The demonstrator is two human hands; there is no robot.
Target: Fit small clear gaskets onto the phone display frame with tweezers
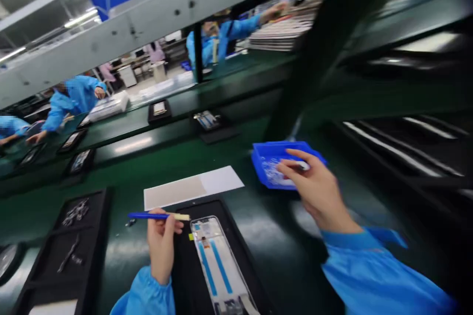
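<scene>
My left hand point(161, 243) is closed around a slim blue stick with a cream-coloured tip point(148, 215), held level beside the top of an opened phone frame point(218, 265). The frame shows a silvery inside with two blue strips and a yellow tab at its edge. It lies on a black tray point(236, 236). Over a blue bin point(266, 184) of small clear pieces, my right hand point(320, 187) pinches a dark, slender tool with a whitish end point(303, 166). The tool is blurred, and its exact kind is unclear.
A white and beige sheet point(185, 192) lies behind the tray. At left stands a black compartment tray point(99, 226) with small parts. Phones in black trays point(159, 110) sit farther back. A dark post point(310, 58) rises behind the bin; co-workers in blue sleeves sit across.
</scene>
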